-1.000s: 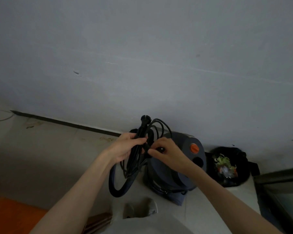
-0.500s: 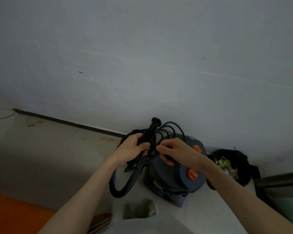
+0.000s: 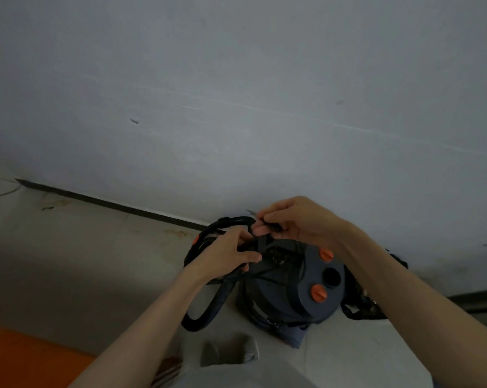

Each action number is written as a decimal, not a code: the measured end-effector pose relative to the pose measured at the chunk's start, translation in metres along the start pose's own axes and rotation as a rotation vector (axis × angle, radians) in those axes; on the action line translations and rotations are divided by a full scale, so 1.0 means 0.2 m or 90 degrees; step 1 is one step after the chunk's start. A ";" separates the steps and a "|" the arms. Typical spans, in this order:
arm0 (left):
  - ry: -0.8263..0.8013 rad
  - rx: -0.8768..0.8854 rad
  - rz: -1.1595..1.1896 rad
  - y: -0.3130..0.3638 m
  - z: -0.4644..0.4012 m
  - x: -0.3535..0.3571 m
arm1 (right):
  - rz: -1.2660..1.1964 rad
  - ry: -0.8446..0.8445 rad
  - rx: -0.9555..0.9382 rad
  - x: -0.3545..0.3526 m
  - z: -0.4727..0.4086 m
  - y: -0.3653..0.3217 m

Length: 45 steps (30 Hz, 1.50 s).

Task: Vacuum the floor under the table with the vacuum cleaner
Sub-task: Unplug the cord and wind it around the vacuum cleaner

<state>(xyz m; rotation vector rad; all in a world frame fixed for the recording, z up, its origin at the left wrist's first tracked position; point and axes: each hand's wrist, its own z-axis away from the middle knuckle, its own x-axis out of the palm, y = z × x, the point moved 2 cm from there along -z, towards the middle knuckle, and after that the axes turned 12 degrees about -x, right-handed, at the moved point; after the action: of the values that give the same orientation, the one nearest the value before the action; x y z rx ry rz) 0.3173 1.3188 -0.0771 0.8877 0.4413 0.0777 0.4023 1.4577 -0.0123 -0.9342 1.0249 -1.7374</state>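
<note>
A dark grey canister vacuum cleaner (image 3: 306, 292) with orange knobs stands on the floor against the wall. Its black hose (image 3: 208, 309) loops down to the left of the canister. Just above the canister's top, my left hand (image 3: 231, 256) grips the bundled black power cord (image 3: 262, 247) together with the hose. My right hand (image 3: 295, 219) sits slightly higher and pinches a piece of the cord between thumb and fingers. The cord's plug is hidden behind my hands.
A black bag (image 3: 376, 303) lies right of the vacuum, partly hidden by my right forearm. The grey wall (image 3: 236, 107) rises directly behind. An orange surface (image 3: 21, 359) is at lower left. My foot in a grey shoe (image 3: 231, 351) stands before the vacuum.
My right hand has risen from the bundle's side to above it, pulling at the cord. The plug that stuck up from the bundle is now covered. The left hand keeps its grip.
</note>
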 end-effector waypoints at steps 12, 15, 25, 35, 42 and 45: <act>0.015 0.046 -0.065 0.01 0.06 -0.01 | 0.040 -0.103 0.111 -0.09 -0.14 -0.01; 0.014 0.077 -0.065 0.01 0.08 -0.01 | 0.100 -0.103 0.100 -0.11 -0.16 0.01; 0.130 0.121 -0.115 -0.03 0.05 -0.03 | 0.193 0.152 -0.086 -0.15 -0.15 0.08; 0.045 -0.006 0.134 0.02 0.01 -0.13 | 0.325 0.099 -0.085 -0.01 0.04 0.32; -0.009 -0.065 0.210 0.03 0.00 -0.12 | 0.189 0.075 -0.100 0.06 -0.01 0.39; -0.026 -0.062 0.232 0.03 0.01 -0.13 | 0.128 0.059 -0.093 0.09 -0.02 0.41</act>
<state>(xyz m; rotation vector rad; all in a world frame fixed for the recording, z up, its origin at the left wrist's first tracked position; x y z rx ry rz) 0.2955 1.3153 -0.0618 0.8632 0.2315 0.4104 0.4184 1.4206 -0.0857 -0.8158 1.2745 -1.5666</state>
